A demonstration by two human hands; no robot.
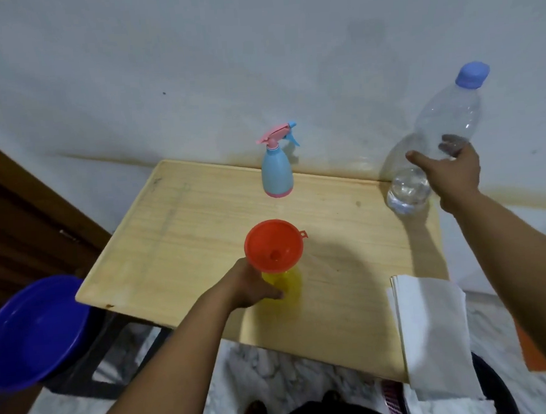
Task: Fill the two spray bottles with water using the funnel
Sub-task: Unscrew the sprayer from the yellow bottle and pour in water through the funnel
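We hold the yellow bottle (285,285) near the table's (176,233) front edge with our left hand (251,286), the red funnel (273,245) in its neck. Our right hand (450,168) grips the capped water bottle (435,140) at the far right corner. The blue spray bottle (277,171) stands at the back.

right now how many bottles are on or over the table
3. A blue spray bottle stands at the table's back edge; a yellow bottle under the funnel is held by the left hand; the right hand grips a clear water bottle at the right.
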